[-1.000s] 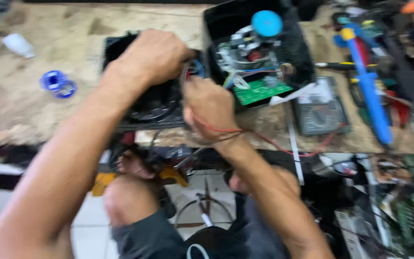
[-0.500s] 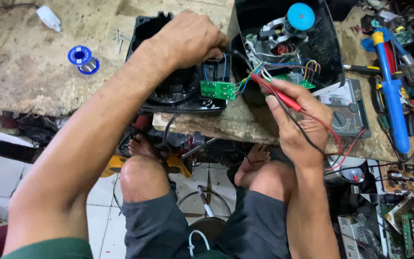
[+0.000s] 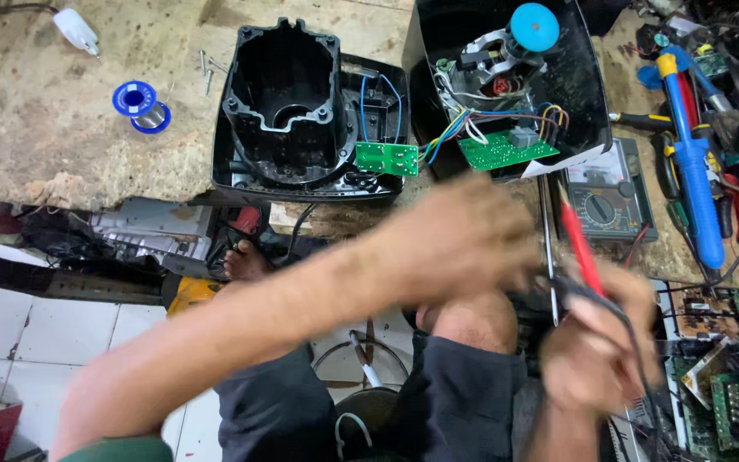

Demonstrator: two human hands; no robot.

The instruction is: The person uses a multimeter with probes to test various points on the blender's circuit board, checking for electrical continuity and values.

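Left of the open black housing [image 3: 288, 111] lies a solder spool [image 3: 138, 104]; below it the blurred left hand [image 3: 464, 244], grip unreadable, reaches the right hand [image 3: 596, 351] clamped on red and black probes [image 3: 579, 248], boards seemingly yet untested.

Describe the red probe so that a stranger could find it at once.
Start at the multimeter lying on the right of the workbench. Just left of it, the right hand holds the red probe pointing upward. It is slim and red, unlike the thick blue tool further right.
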